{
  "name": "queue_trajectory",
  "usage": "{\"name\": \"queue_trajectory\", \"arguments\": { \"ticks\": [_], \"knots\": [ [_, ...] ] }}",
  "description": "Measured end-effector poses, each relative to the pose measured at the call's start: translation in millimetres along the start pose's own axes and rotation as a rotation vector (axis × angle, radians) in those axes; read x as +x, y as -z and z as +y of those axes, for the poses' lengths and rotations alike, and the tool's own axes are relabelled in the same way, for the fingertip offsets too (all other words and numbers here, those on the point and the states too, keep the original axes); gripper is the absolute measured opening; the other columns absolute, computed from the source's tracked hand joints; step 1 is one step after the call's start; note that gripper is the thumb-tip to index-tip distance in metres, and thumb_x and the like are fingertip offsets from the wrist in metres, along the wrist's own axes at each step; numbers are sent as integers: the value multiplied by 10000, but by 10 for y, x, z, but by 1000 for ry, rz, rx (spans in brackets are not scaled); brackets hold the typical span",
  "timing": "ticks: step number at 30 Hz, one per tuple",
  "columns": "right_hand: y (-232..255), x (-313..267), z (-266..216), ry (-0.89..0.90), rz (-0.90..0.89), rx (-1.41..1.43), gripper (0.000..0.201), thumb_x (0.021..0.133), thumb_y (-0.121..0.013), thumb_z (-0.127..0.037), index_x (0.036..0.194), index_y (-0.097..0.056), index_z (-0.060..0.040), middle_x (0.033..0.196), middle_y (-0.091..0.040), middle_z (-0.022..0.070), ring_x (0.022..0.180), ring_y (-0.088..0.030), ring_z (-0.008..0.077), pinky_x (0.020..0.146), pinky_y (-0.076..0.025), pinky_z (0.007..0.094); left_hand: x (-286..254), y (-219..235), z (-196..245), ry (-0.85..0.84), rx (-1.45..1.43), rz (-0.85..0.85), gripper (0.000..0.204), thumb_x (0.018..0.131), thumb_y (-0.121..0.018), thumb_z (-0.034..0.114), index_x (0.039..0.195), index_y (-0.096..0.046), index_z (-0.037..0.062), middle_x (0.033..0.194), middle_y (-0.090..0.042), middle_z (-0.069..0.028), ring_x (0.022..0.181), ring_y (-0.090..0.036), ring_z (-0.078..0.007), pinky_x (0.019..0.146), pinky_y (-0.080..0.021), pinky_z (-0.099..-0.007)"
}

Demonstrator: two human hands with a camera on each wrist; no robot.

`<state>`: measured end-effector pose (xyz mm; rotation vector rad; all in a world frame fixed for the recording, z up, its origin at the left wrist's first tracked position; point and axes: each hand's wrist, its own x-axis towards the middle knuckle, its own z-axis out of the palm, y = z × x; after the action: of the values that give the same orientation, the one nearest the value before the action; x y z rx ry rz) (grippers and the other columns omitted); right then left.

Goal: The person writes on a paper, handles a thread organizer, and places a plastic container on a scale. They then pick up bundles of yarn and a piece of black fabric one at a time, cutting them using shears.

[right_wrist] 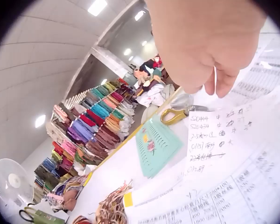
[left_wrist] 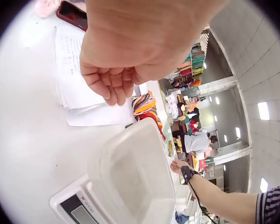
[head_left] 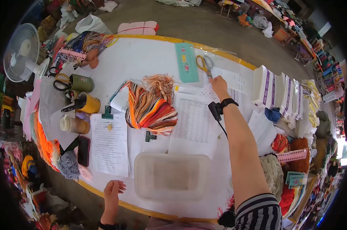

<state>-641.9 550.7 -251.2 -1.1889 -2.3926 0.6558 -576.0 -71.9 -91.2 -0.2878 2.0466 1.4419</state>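
While my right hand [head_left: 220,88] is sitting beside the written note [right_wrist: 212,140] and scissors [head_left: 205,63], I can't see if it's pinching anything. The note is lying over other papers [head_left: 192,119], probably for easy reading. My loose left hand [head_left: 113,191] is holding nothing, maybe just waiting.

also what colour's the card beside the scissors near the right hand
The card is mint green with reddish flowers, clearest in the head view.

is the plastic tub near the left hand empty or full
Empty: the tub shows a bare bottom in both the head and left wrist views.
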Motion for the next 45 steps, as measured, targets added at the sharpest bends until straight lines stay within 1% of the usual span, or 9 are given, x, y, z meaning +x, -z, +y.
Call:
{"name": "queue_trajectory", "arguments": {
  "ticks": [3, 5, 11, 16, 27, 30, 37, 40, 45],
  "knots": [
    [-77, 170, -25, -73, -63, -209, 334, 796, -692, -309, 938, -647, -10, 850, -681, 175, 813, -664, 316, 705, -501, 386, -133, -62, -28, 36, 0, -2, 228, 996, -477, 186, 921, -623, 27, 851, -673, -55, 746, -612, -119, 676, -469, -257],
    [98, 313, -76, 53, -548, -277, 262, 770, -730, -225, 875, -681, 10, 826, -687, 134, 778, -651, 219, 650, -485, 337, -232, -133, 22, 57, -13, -41, 215, 993, -485, 169, 925, -624, 21, 854, -675, -55, 756, -612, -117, 684, -468, -253],
    [885, -183, -206, -169, -371, 904, 211, 779, -742, -104, 931, -710, 39, 813, -686, 55, 713, -595, 156, 679, -468, 280, -472, -429, 463, -95, 79, -193, 203, 984, -486, 141, 934, -625, 1, 862, -670, -61, 773, -607, -112, 716, -474, -257],
    [1938, -768, -690, 14, -299, 1094, 162, 787, -731, -55, 932, -711, 17, 813, -665, 18, 764, -576, 118, 679, -441, 262, -787, -822, 993, -164, 46, -374, 207, 992, -482, 143, 941, -612, -10, 868, -640, -62, 784, -585, -128, 755, -483, -277],
    [3815, -3866, -735, 631, -200, 394, 184, 633, -790, -90, 794, -704, -73, 725, -614, 17, 773, -541, 210, 743, -402, 341, -1668, -1704, 1501, 305, -194, -1019, 483, 982, -491, 398, 1307, -494, 41, 1253, -578, -163, 1051, -629, -303, 869, -524, -409],
    [4013, -4394, -639, 508, -193, 405, 168, 642, -772, -80, 797, -714, -110, 732, -629, -9, 772, -537, 204, 778, -373, 341, -1916, -1861, 1120, 346, -139, -1342, 538, 956, -535, 423, 1344, -477, 55, 1199, -604, -175, 979, -654, -300, 777, -555, -388],
    [4565, -4990, -840, 397, 205, 253, 244, 678, -757, -28, 909, -691, -70, 812, -648, 47, 816, -564, 243, 786, -448, 353, -2588, -1942, 1016, 44, 173, -1169, 581, 891, -644, 280, 1385, -439, 52, 953, -639, -36, 622, -540, -33, 432, -310, -179],
    [4731, -5429, -917, -40, -248, 511, 110, 888, -619, -106, 926, -646, -7, 830, -650, 89, 696, -601, 151, 643, -481, 292, -2753, -1989, 1081, -166, 20, -913, 670, 861, -680, 216, 1427, -354, 68, 865, -565, 3, 602, -510, -38, 430, -321, -196],
    [4468, -5791, -1039, -315, -552, 1355, 357, 990, -517, -239, 1251, -529, 4, 1136, -606, 84, 1032, -579, 173, 916, -459, 322, -3049, -1986, 1071, -310, -87, -948, 820, 877, -667, 153, 1496, -131, 108, 1005, -544, -50, 715, -540, -93, 561, -429, -225]
  ]
}}
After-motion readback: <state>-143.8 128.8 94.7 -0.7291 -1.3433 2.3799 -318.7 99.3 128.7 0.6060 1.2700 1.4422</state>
